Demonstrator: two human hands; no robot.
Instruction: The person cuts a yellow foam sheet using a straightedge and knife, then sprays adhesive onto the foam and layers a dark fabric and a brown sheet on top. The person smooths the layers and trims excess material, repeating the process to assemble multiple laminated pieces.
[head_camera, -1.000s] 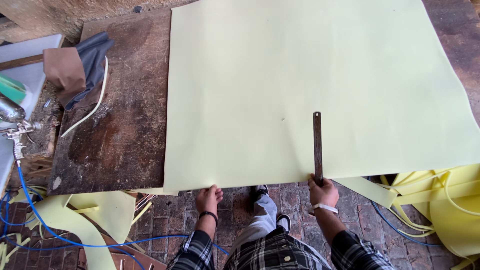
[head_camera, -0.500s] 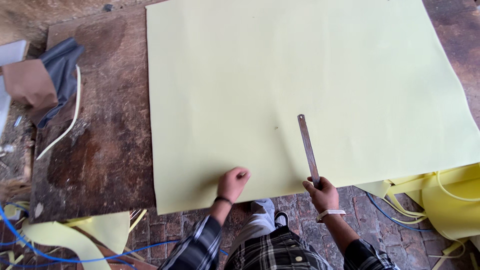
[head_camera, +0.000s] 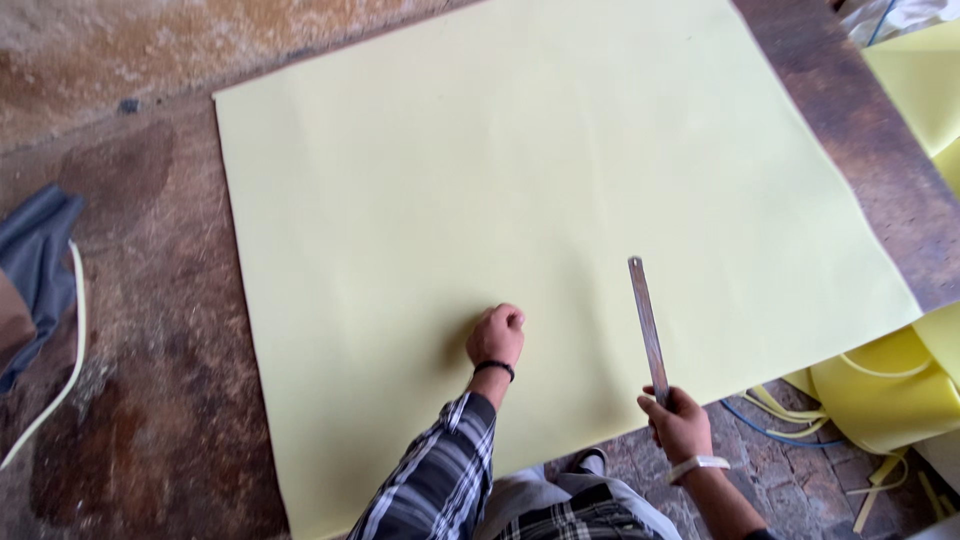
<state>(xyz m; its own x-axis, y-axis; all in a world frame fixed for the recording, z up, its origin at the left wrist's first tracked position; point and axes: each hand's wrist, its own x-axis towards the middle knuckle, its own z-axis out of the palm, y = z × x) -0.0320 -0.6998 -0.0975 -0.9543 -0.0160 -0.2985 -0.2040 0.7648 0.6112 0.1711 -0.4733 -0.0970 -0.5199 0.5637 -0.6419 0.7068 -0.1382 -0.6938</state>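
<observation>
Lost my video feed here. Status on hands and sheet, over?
Left hand fisted on the pale yellow sheet. Right hand grips metal ruler, flat on sheet. Nothing in the way.

Right hand (head_camera: 680, 425) grips a metal ruler (head_camera: 648, 328); left hand (head_camera: 496, 336) presses the yellow sheet (head_camera: 500, 200).

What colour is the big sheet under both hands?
Pale yellow, plain, no pattern: the sheet, seen in the head view.

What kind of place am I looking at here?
Likely a small cutting workshop: a large pale yellow sheet lies on a worn wooden table, the right hand holds a metal ruler, and yellow offcuts lie nearby.
</observation>
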